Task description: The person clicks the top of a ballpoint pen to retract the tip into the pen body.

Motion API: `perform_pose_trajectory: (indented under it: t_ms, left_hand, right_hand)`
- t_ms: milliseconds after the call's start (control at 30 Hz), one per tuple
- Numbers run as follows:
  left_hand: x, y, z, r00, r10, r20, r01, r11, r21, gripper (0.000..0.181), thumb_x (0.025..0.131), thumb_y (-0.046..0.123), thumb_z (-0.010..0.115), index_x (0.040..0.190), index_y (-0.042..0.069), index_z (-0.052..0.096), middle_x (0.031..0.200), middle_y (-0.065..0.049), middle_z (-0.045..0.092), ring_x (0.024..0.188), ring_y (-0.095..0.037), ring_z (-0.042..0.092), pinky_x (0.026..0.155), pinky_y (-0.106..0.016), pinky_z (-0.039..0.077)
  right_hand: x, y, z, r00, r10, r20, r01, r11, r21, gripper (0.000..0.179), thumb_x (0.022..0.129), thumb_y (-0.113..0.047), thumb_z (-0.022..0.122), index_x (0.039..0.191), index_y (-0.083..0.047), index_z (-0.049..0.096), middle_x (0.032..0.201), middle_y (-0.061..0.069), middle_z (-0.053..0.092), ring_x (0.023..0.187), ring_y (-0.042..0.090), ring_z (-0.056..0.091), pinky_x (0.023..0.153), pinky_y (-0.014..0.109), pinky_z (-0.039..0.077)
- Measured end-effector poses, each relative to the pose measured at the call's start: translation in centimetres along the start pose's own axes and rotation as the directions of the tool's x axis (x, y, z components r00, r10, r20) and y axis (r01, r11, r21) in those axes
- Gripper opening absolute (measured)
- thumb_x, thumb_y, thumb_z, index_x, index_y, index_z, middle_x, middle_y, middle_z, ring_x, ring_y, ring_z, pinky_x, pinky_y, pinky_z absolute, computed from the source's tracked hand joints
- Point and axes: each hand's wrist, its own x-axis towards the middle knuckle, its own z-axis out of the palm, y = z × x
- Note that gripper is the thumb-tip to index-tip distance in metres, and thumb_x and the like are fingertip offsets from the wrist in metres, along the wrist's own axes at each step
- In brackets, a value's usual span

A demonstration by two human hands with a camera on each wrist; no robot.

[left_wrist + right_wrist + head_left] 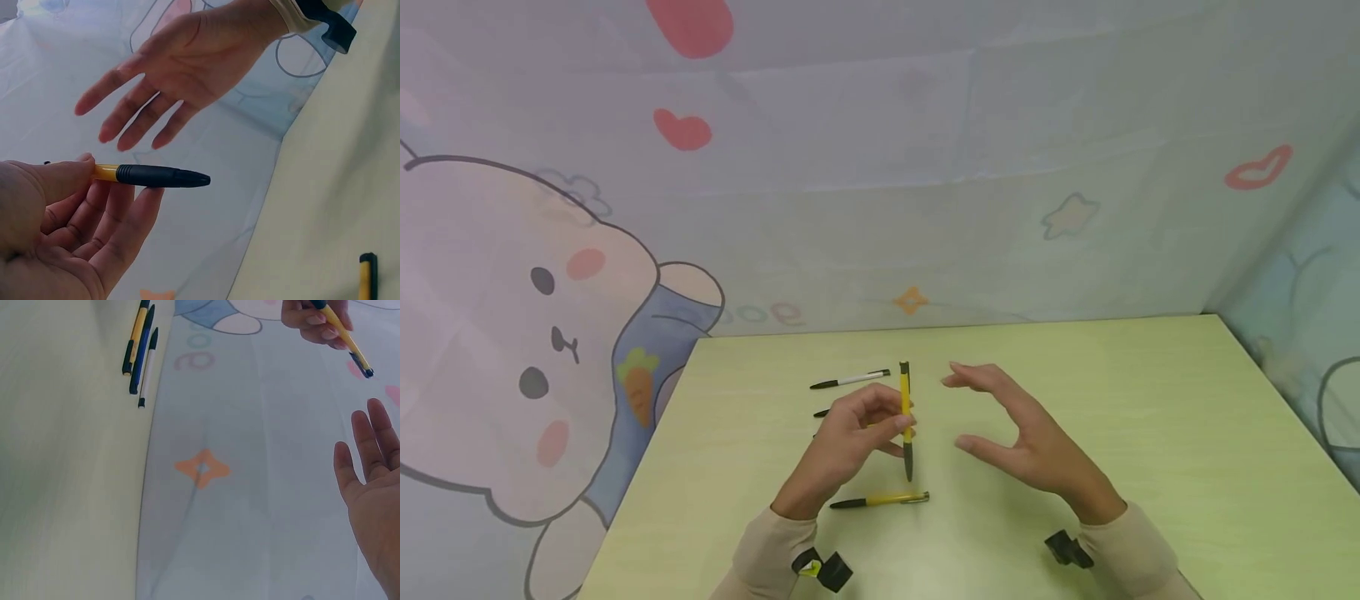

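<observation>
My left hand point(844, 433) pinches a yellow pen point(906, 406) with a black grip between thumb and fingers, above the table. In the head view it stands nearly upright, its black tip pointing down. In the left wrist view the pen's black grip point(156, 175) juts out past the fingers. To the right of the pen, my right hand point(1037, 442) hovers apart from it, fingers spread and thumb away, touching nothing. In the right wrist view the pen's clip end point(361, 365) points toward the right hand point(381, 500).
On the table point(1150, 433) lie a white-and-black pen point(857, 379), a blue pen point(141, 353) and another yellow pen point(135, 337), the latter two mostly hidden behind the left hand in the head view. A yellow-and-black pen point(883, 500) lies nearer. A printed cloth point(925, 167) hangs behind.
</observation>
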Motion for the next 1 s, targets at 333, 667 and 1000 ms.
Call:
perform_pose_trajectory:
  t_ms: [333,667,1000]
  left_hand:
    - [-0.3,-1.0,-1.5,0.999,-0.031,-0.036,0.034,0.996,0.081,0.020,0.098,0.016,0.069,0.116,0.007,0.064,0.108,-0.013,0.067,0.095,-0.024,0.068,0.078,-0.045,0.062]
    - [-0.4,-2.4,-2.9,0.999,-0.021,-0.027,0.026,0.977,0.211,0.019,0.098,0.013,0.069,0.114,0.005,0.066,0.101,-0.009,0.067,0.090,-0.022,0.066,0.073,-0.038,0.061]
    - [-0.5,-4.0,-3.8,0.999,-0.029,-0.042,0.043,0.927,0.372,0.017,0.097,0.017,0.071,0.111,0.007,0.069,0.096,-0.003,0.069,0.088,-0.018,0.061,0.075,-0.030,0.050]
  right_hand:
    - [-1.3,1.4,-0.9,1.000,0.011,-0.013,-0.012,1.000,-0.020,0.077,0.088,-0.005,0.077,0.155,-0.012,0.039,0.143,0.001,0.055,0.131,0.021,0.052,0.114,0.026,0.037]
    - [-2.7,1.7,-1.5,0.998,-0.002,-0.056,0.000,0.999,-0.043,0.078,0.085,0.000,0.078,0.153,-0.007,0.041,0.141,0.004,0.057,0.131,0.022,0.052,0.113,0.024,0.036]
    - [-3.2,1.9,-1.8,0.997,-0.023,-0.070,0.018,0.998,-0.064,0.079,0.083,0.002,0.078,0.152,-0.005,0.041,0.140,0.005,0.057,0.130,0.022,0.053,0.111,0.026,0.039]
